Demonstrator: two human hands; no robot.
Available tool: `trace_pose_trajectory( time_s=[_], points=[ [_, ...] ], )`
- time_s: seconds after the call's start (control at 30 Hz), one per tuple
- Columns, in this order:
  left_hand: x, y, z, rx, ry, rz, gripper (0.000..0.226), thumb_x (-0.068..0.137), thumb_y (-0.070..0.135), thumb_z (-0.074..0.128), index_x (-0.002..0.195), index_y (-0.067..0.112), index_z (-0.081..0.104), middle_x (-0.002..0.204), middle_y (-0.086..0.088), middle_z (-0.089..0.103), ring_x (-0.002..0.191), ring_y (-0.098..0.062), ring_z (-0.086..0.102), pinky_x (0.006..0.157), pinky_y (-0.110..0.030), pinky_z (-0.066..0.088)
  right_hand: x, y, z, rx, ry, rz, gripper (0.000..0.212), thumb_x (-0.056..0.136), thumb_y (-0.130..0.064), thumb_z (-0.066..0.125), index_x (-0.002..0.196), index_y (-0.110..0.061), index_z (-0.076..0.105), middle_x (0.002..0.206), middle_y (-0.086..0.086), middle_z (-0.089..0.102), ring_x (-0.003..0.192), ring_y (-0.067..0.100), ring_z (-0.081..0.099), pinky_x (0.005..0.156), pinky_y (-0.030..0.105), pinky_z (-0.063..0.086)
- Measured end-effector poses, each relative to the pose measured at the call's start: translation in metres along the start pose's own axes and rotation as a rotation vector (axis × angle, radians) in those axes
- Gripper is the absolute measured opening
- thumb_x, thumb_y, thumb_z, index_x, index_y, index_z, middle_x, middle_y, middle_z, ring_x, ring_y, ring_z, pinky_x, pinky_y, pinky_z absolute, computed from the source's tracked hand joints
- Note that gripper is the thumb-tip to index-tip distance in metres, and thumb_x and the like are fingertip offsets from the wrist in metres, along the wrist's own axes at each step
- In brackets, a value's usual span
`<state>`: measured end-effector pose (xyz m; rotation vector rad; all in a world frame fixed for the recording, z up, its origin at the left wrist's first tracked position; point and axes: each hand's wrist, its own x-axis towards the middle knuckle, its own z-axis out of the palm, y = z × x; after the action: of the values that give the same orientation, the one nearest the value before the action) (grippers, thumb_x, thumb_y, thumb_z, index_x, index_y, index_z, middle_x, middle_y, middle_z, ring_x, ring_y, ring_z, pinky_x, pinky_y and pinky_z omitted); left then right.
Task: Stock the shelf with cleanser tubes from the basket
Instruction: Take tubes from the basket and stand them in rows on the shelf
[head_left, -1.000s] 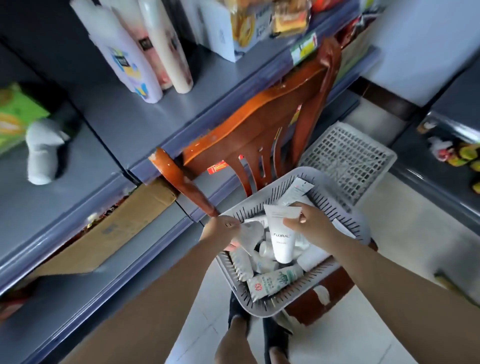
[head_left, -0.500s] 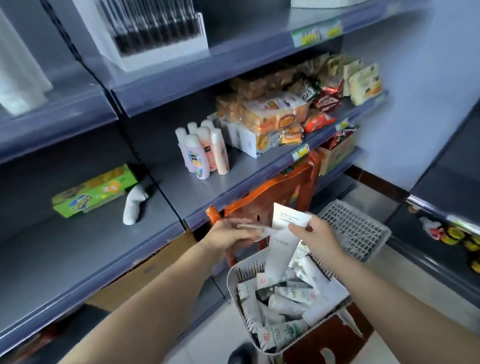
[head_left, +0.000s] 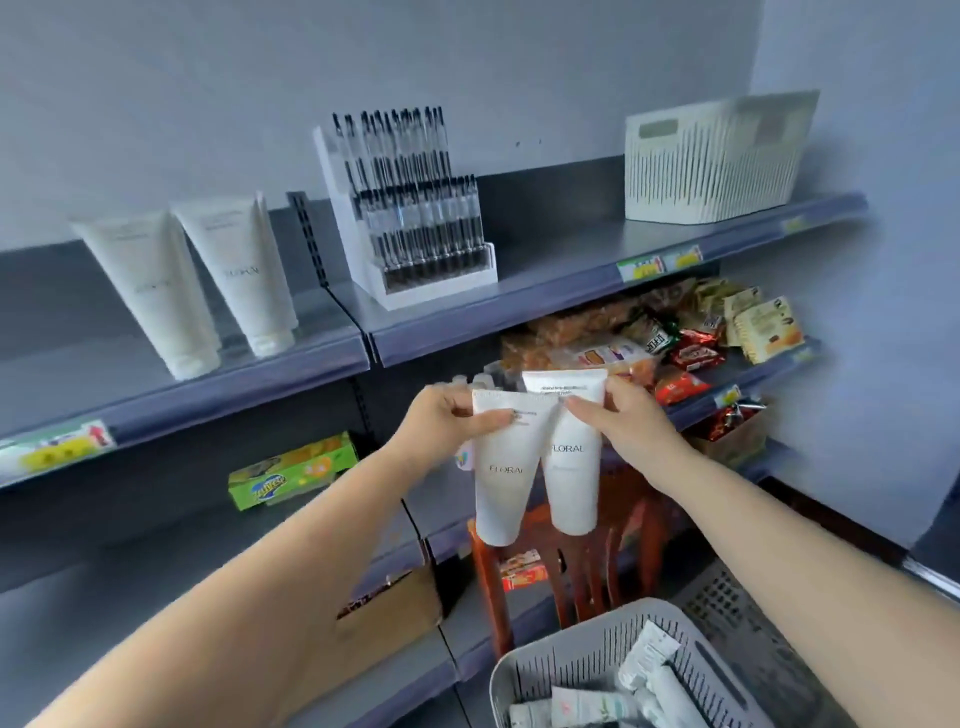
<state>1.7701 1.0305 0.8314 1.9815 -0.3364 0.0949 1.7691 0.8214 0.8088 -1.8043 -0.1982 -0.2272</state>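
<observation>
At frame centre the left hand (head_left: 447, 421) and right hand (head_left: 623, 421) each pinch one tube, left tube (head_left: 506, 467) beside right tube (head_left: 571, 457), above the basket (head_left: 576, 660) at lower right, with two shelved tubes (head_left: 208, 286) on the top shelf (head_left: 234, 384) at upper left.

2 white FLORAL tubes (head_left: 540, 467) held up, caps down.

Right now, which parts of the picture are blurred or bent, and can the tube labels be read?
Head view: shelf edges curve from the wide lens; both forearms smear near the bottom corners; FLORAL reads on the left tube and right tube, the small print does not; the basket is soft.
</observation>
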Motion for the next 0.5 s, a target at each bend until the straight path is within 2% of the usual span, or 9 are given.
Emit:
trace_pose_trajectory(
  time_s=[0.07,0.13,0.23,0.27,0.37,0.43,0.5],
  points=[
    [-0.001,0.024,-0.025,-0.029,0.05,0.028,0.013,0.079,0.012,0.072,0.091,0.008,0.074,0.082,0.007,0.069,0.077,-0.005,0.065,0.071,-0.019,0.051,0.013,-0.028,0.007,0.075,-0.018,-0.056,0.009,0.089,-0.017,0.06,0.097,-0.019,0.064,0.097,-0.001,0.068,0.092,0.016,0.063,0.079,0.032,0.047],
    [-0.005,0.048,-0.05,-0.111,0.096,0.016,0.008,0.08,0.013,0.07,0.088,0.012,0.074,0.081,0.006,0.074,0.075,-0.007,0.069,0.067,-0.02,0.055,0.026,-0.06,0.016,0.164,-0.037,-0.129,0.013,0.088,-0.014,0.06,0.088,-0.026,0.062,0.092,-0.009,0.067,0.088,0.011,0.062,0.079,0.029,0.047],
    [-0.01,0.079,-0.089,-0.127,0.197,0.049,0.004,0.081,0.016,0.069,0.083,0.015,0.073,0.082,0.0,0.075,0.077,-0.017,0.07,0.07,-0.032,0.059,0.044,-0.107,0.034,0.253,-0.105,-0.208,0.015,0.089,-0.011,0.059,0.087,-0.025,0.062,0.093,-0.008,0.067,0.089,0.012,0.062,0.083,0.031,0.047],
    [-0.012,0.087,-0.1,-0.114,0.222,0.064,0.006,0.081,0.017,0.069,0.084,0.014,0.072,0.082,-0.001,0.074,0.077,-0.017,0.07,0.07,-0.033,0.06,0.049,-0.12,0.039,0.284,-0.126,-0.225,0.015,0.089,-0.011,0.058,0.087,-0.025,0.063,0.093,-0.006,0.067,0.089,0.013,0.061,0.081,0.03,0.047],
    [-0.018,0.111,-0.136,-0.07,0.291,0.096,0.012,0.083,0.019,0.067,0.089,0.009,0.069,0.079,0.004,0.073,0.068,-0.007,0.069,0.057,-0.022,0.056,0.064,-0.156,0.059,0.327,-0.173,-0.279,0.014,0.089,-0.013,0.059,0.086,-0.026,0.062,0.092,-0.006,0.067,0.086,0.012,0.061,0.074,0.026,0.048],
    [-0.022,0.123,-0.162,-0.028,0.343,0.117,0.016,0.083,0.022,0.066,0.094,0.01,0.068,0.085,0.001,0.072,0.07,-0.008,0.069,0.057,-0.022,0.056,0.074,-0.18,0.076,0.349,-0.227,-0.305,0.011,0.09,-0.015,0.058,0.087,-0.025,0.061,0.092,-0.005,0.067,0.084,0.012,0.061,0.069,0.026,0.045],
    [-0.024,0.131,-0.188,0.002,0.39,0.147,0.012,0.083,0.02,0.066,0.092,0.013,0.068,0.083,0.001,0.071,0.068,-0.01,0.067,0.057,-0.025,0.057,0.082,-0.201,0.092,0.37,-0.267,-0.325,0.009,0.089,-0.016,0.058,0.087,-0.024,0.061,0.092,-0.003,0.066,0.082,0.013,0.061,0.067,0.027,0.046]
  ],
)
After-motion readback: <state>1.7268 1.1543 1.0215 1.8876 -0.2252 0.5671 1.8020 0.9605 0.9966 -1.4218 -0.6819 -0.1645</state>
